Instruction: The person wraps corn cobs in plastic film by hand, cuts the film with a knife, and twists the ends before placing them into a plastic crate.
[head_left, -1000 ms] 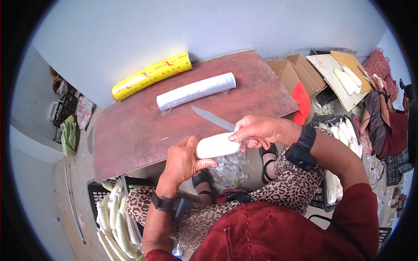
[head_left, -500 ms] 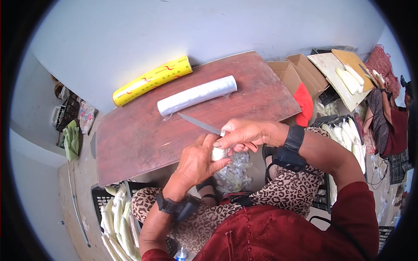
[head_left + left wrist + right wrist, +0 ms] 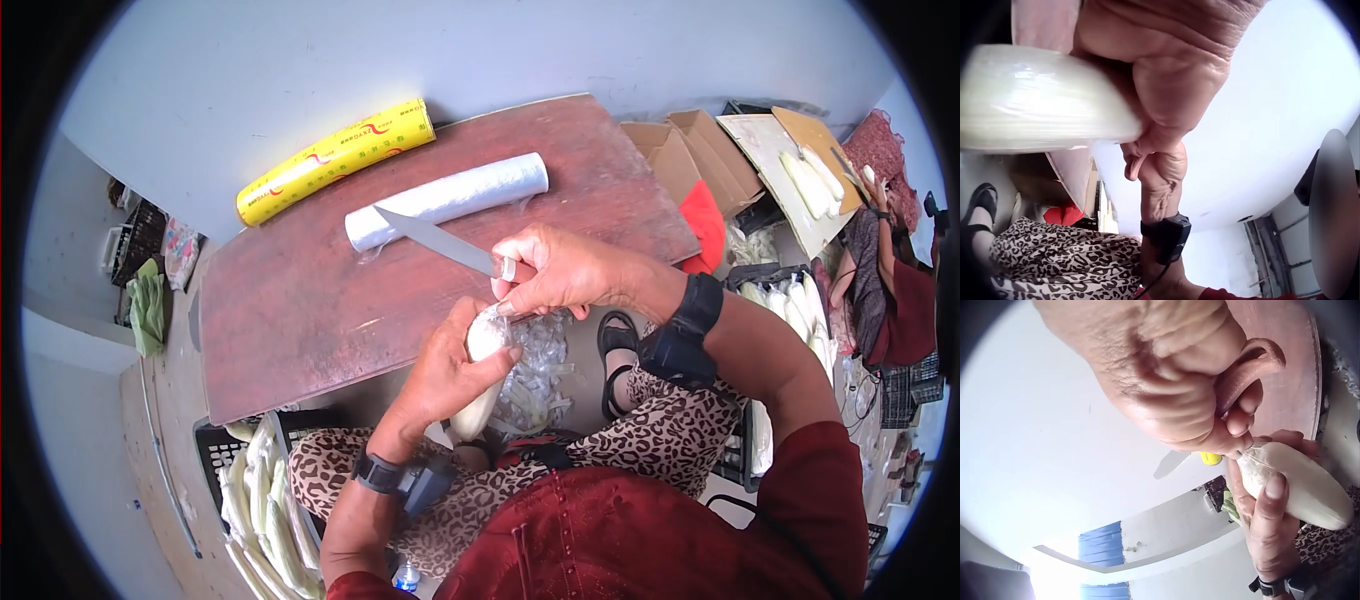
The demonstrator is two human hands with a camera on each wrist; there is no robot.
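Table (image 3: 290, 330): knife (image 3: 440, 241) now overlaps film roll (image 3: 490, 185); vegetable (image 3: 479, 405) turned lapward.

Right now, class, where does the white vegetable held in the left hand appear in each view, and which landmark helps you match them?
Head: the white vegetable is near the centre, in the left hand.
Left wrist: the white vegetable enters from the left edge, mostly in the upper half.
Right wrist: the white vegetable is at the right, around mid-height.
Shared landmark: the leopard-print trousers.
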